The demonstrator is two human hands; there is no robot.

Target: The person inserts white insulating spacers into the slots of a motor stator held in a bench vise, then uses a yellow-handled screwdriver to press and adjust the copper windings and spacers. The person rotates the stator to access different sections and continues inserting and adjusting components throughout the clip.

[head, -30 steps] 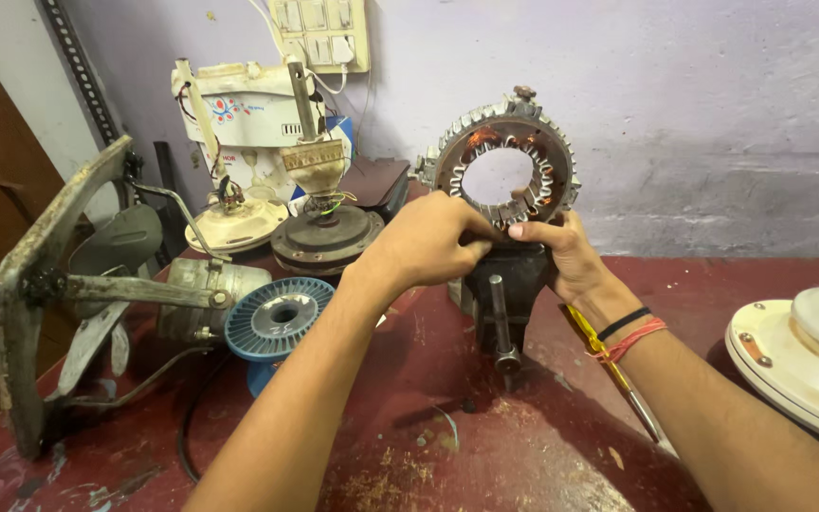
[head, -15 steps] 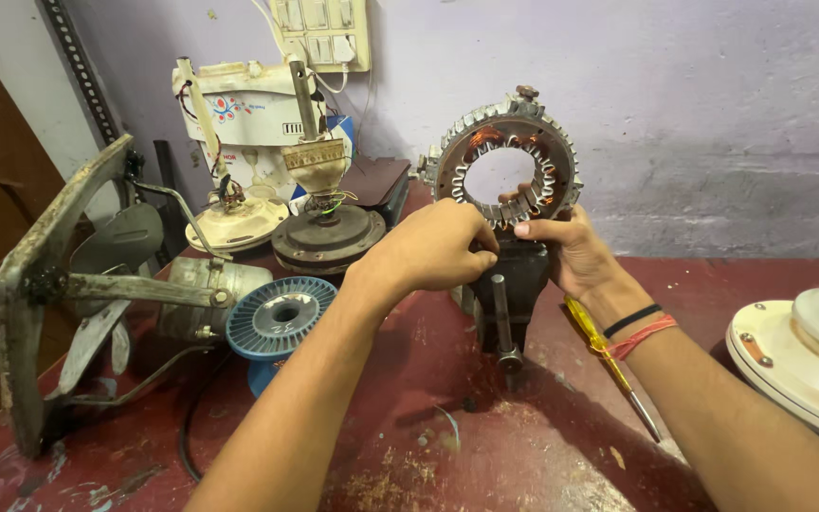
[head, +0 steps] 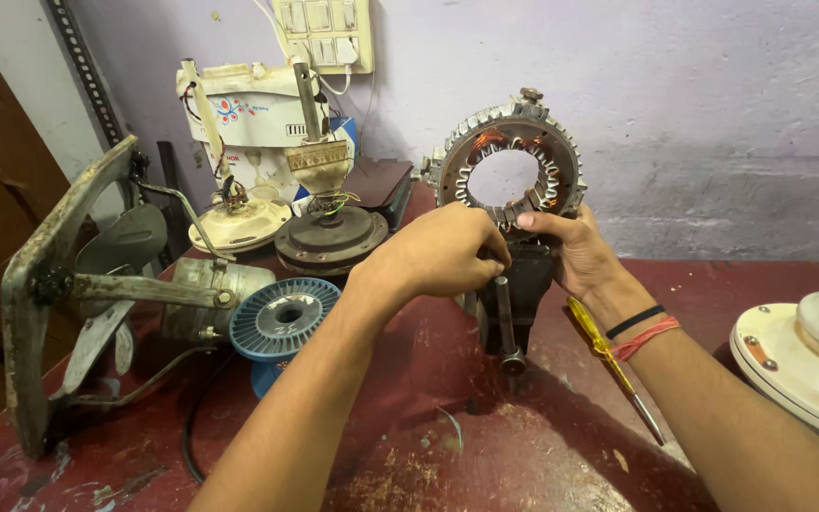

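Stator upright in vise, mid-bench by wall. Left hand clenched at its lower rim, grasped item hidden; right hand pinching rim's underside. Best steadied low, clear of copper windings. Screwdriver close right; spool left; open bench near front.

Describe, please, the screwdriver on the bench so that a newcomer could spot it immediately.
Start at the dark red workbench and find the bench vise clamping the ring-shaped motor stator. Just right of the vise, beneath the right hand and its wrist, lies the screwdriver. Its clear yellow handle sets it apart.
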